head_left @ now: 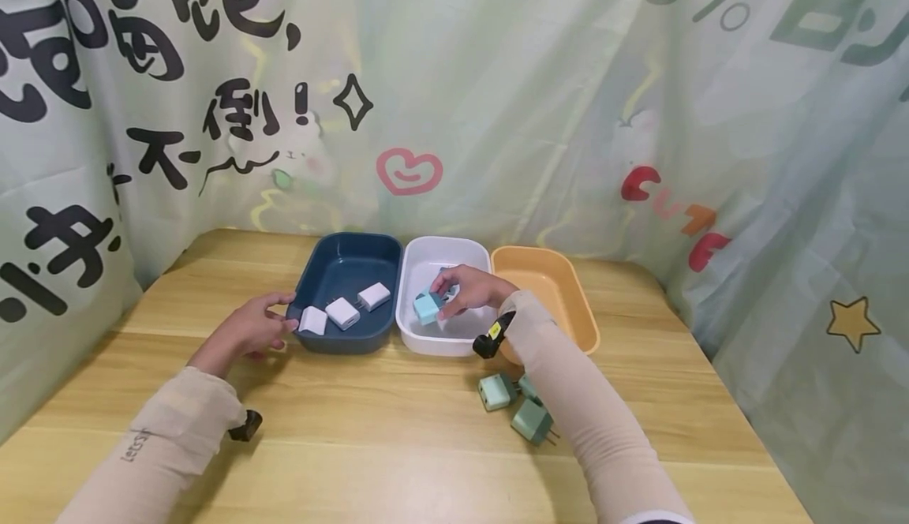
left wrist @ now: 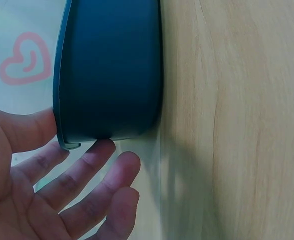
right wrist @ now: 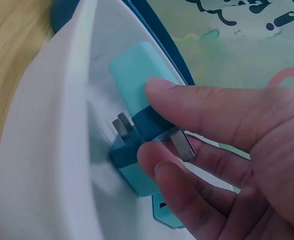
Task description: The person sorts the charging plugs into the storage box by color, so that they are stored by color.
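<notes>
My left hand (head_left: 250,325) holds the near left corner of a dark blue tray (head_left: 355,260), its thumb and fingers at the rim (left wrist: 61,100). Inside that tray lie three white charger plugs (head_left: 342,313). Over the white tray (head_left: 435,344), my right hand (head_left: 474,289) pinches a light blue charger plug (right wrist: 139,75) between thumb and fingers, metal prongs pointing toward the palm. More light blue plugs (right wrist: 136,172) sit in the white tray just below, partly hidden by the fingers.
A yellow tray (head_left: 578,303) stands right of the white one, partly behind the right forearm. In front of it, green charger plugs (head_left: 533,420) lie on the wooden table (head_left: 369,445), one partly covered by the sleeve. A printed curtain (head_left: 497,114) hangs behind the table.
</notes>
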Available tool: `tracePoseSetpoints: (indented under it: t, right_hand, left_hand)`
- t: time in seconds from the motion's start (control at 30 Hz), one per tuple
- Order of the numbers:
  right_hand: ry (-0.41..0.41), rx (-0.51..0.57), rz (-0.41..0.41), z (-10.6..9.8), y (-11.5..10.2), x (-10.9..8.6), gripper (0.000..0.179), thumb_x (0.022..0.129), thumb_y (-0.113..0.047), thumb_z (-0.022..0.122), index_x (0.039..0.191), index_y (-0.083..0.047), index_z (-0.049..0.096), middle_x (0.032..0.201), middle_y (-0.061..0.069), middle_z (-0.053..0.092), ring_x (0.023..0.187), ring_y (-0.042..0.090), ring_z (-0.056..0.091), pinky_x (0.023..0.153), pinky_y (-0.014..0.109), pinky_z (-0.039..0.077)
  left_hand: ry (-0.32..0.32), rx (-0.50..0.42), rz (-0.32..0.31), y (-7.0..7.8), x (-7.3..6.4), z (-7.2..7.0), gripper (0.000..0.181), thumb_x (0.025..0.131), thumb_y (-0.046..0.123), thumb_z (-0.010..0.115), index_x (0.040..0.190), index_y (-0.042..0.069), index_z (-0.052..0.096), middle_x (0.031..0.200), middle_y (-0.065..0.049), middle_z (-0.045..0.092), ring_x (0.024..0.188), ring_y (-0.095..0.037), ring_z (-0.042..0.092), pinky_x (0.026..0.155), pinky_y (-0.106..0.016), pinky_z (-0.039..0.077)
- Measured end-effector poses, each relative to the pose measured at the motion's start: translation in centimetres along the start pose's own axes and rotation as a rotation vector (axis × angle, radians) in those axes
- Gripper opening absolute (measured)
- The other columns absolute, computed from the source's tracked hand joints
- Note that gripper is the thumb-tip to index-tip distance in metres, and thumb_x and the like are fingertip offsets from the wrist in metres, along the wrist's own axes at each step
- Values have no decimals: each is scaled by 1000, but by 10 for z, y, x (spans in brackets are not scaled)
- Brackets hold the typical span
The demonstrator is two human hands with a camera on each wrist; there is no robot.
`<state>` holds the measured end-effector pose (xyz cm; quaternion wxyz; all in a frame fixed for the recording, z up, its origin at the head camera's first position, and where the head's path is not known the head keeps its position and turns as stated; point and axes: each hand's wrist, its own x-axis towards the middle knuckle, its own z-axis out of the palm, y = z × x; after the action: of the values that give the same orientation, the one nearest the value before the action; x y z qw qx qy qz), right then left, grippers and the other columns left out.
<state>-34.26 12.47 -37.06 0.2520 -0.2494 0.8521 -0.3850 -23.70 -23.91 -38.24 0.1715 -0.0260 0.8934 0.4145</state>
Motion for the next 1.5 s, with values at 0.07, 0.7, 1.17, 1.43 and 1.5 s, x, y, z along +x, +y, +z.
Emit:
tracePoseSetpoints:
  t: [0.07,0.7,1.17,1.43,1.5]
  right_hand:
    - [-1,3,1,0,1,0,40,73,0,82,109,-2,63,107,12,60,100,26,54,73,33,56]
    - [79,14,-22,-7,0,-17,32,85,-5,73,114,3,61,106,12,63,89,24,63,73,33,56]
    - [171,-56,-49,-12,0,-64,27,90,-9,69,114,-2,61,105,12,62,77,22,67,71,32,55]
    - [213,-74,-93,-9,8,-85,27,88,-11,71,113,-4,63,104,8,64,86,23,65,89,41,51]
    - [225,-85,-111,-8,10,-92,26,88,-11,71,112,-4,63,103,7,64,92,24,63,90,42,50]
  left_hand:
    - [1,1,0,0,0,0,67,97,21,57,152,1,23,137,-34,44,95,-33,64,66,-42,54]
    - [15,-1,-1,-4,2,2,67,98,23,57,152,4,23,136,-34,44,96,-34,64,65,-41,54]
    - [14,-3,0,-3,0,4,66,98,21,57,152,3,24,136,-35,44,94,-32,64,64,-41,54]
    - [12,4,2,-3,0,2,67,98,22,57,152,3,23,137,-35,43,96,-34,64,65,-41,54]
    - [12,4,-4,-2,-1,2,67,98,22,57,152,3,22,137,-35,43,97,-35,64,65,-41,54]
